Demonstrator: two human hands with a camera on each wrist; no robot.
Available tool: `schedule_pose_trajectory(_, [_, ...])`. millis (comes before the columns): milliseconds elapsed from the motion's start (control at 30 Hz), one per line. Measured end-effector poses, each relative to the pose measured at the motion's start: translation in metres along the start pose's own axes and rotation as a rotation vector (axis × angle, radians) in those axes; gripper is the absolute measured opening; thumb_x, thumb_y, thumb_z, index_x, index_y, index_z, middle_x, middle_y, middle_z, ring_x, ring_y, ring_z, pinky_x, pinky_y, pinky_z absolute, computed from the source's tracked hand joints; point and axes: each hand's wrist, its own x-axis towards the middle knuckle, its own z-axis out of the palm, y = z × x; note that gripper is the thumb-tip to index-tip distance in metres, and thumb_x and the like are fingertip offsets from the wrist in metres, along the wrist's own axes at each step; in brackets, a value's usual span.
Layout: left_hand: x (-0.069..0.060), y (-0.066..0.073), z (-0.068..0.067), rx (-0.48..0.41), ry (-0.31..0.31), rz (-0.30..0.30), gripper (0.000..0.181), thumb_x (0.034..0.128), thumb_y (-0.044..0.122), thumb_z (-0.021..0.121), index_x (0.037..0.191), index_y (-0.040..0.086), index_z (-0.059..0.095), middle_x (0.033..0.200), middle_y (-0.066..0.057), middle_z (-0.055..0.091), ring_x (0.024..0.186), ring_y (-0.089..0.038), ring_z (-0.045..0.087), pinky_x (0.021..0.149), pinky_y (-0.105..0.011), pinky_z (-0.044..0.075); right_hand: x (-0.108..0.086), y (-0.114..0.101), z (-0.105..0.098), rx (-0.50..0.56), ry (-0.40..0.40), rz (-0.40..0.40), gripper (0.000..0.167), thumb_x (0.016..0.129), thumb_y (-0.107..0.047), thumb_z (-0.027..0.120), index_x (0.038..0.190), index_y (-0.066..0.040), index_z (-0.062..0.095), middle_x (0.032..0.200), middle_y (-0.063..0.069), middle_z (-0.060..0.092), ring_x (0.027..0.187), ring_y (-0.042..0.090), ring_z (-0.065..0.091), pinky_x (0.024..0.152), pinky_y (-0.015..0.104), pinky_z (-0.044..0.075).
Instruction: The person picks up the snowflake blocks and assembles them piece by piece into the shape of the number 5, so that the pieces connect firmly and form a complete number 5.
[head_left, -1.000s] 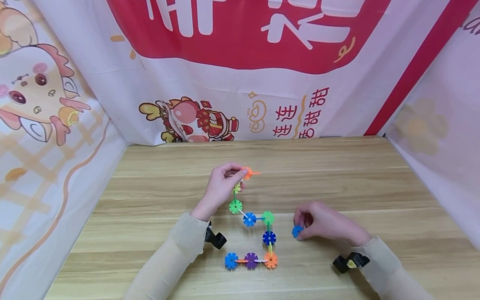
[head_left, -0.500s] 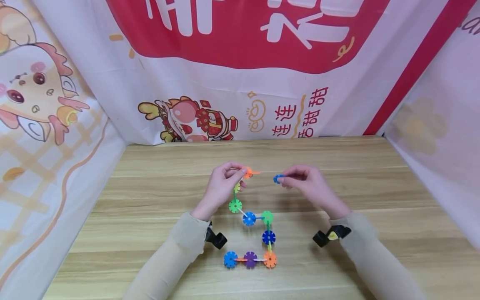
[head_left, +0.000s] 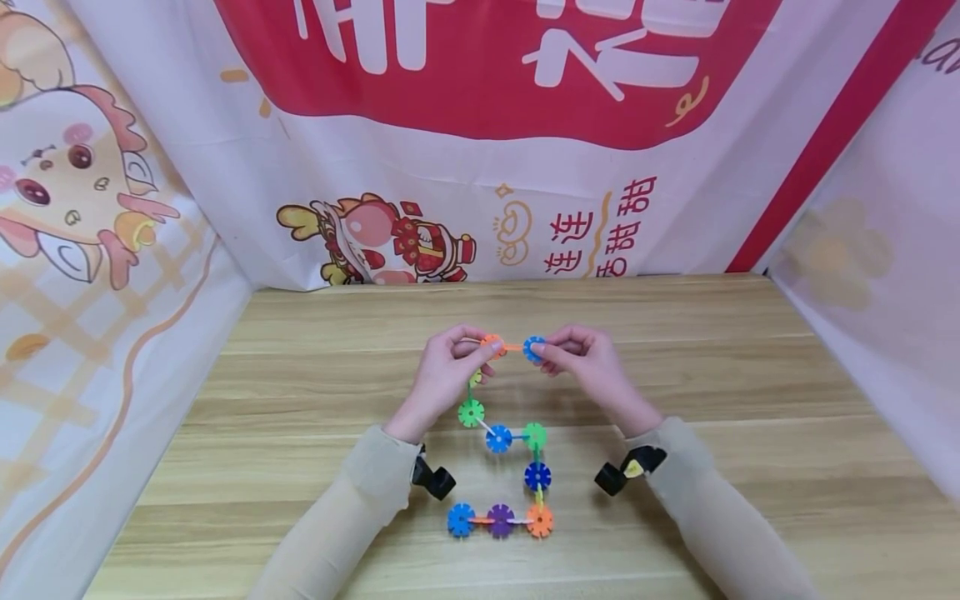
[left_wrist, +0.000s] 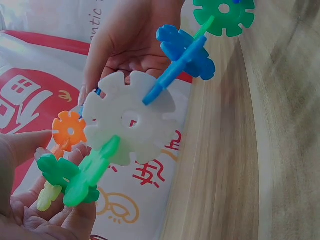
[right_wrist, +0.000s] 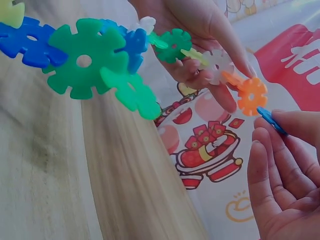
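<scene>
My left hand (head_left: 450, 371) pinches an orange notched snowflake disc (head_left: 492, 346) at the upper end of a linked chain. To its right, the fingers of my right hand (head_left: 588, 358) pinch a blue snowflake disc (head_left: 533, 348). A thin orange disc (head_left: 513, 347), seen edge-on, spans the gap between the two. In the right wrist view the blue disc (right_wrist: 272, 121) meets the edge of the orange disc (right_wrist: 252, 96); how deep the notches fit cannot be told. Below, the chain continues through a green disc (head_left: 471, 413), partly covered above by my left fingers.
The chain winds down through a blue disc (head_left: 498, 438), a dark blue disc (head_left: 537, 476), an orange disc (head_left: 539, 521) and a purple disc (head_left: 501, 520) to a blue end disc (head_left: 461, 520). The wooden table (head_left: 315, 333) meets a printed cloth (head_left: 480, 158) behind and at both sides.
My right hand has carried the blue disc from the right side of the table up and leftward to the orange piece beside my left hand. The left hand has stayed in place.
</scene>
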Motion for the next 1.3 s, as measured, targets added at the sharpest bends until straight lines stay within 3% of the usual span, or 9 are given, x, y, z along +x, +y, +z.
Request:
schedule_pose_trajectory(200, [0.001,-0.002,0.001,-0.001,-0.014,0.013,0.026,0.0964,0.027,0.074,0.113,0.008,0.069,0.097,-0.007,0.075,0.082,-0.034,0.071,0.075,-0.047,0.060,-0.001,0.000,0.006,0.037,-0.004,0.003,0.021,0.094,-0.014,0.077,0.100,0.005,0.068,0.089,0.014,0.075,0.073,0.020,0.071,0.071,0.037,0.061])
schedule_pose_trajectory(433, [0.001,-0.004,0.003,0.038,-0.036,0.004,0.039,0.0933,0.038,0.076,0.120,0.011,0.071,0.094,-0.003,0.076,0.088,-0.042,0.069,0.080,-0.057,0.057,0.000,-0.001,0.007,0.029,-0.019,-0.015,0.018,0.094,-0.013,0.077,0.099,0.003,0.070,0.089,0.014,0.075,0.074,0.021,0.071,0.072,0.036,0.061])
schedule_pose_trajectory(633, [0.002,-0.004,0.007,0.007,-0.057,-0.002,0.035,0.0950,0.035,0.075,0.121,0.011,0.073,0.097,-0.003,0.076,0.094,-0.044,0.068,0.078,-0.045,0.060,0.000,-0.001,0.005,-0.002,-0.028,-0.031,0.018,0.095,-0.017,0.076,0.098,0.000,0.071,0.090,0.014,0.075,0.076,0.023,0.071,0.075,0.039,0.061])
schedule_pose_trajectory(833, [0.003,-0.004,0.009,-0.011,-0.060,0.003,0.035,0.0951,0.034,0.075,0.121,0.010,0.073,0.102,-0.002,0.076,0.093,-0.035,0.070,0.078,-0.038,0.060,0.000,-0.001,0.004,-0.021,-0.014,-0.034,0.016,0.095,-0.016,0.075,0.098,-0.001,0.071,0.089,0.013,0.074,0.077,0.024,0.071,0.075,0.038,0.061])
schedule_pose_trajectory(1167, [0.003,-0.006,0.011,-0.043,-0.041,0.010,0.037,0.0950,0.032,0.075,0.121,0.006,0.072,0.101,-0.004,0.076,0.094,-0.042,0.068,0.078,-0.037,0.060,0.000,0.000,0.009,0.019,0.008,-0.014,0.017,0.094,-0.017,0.076,0.095,-0.001,0.070,0.089,0.013,0.074,0.075,0.022,0.070,0.075,0.039,0.061])
schedule_pose_trajectory(1300, [0.004,-0.007,0.010,-0.049,-0.043,0.009,0.037,0.0945,0.034,0.076,0.121,0.008,0.073,0.101,-0.004,0.076,0.090,-0.037,0.070,0.078,-0.037,0.060,0.001,-0.001,0.010,0.019,0.015,-0.015,0.017,0.095,-0.017,0.076,0.097,-0.001,0.070,0.090,0.013,0.074,0.076,0.022,0.070,0.075,0.039,0.061])
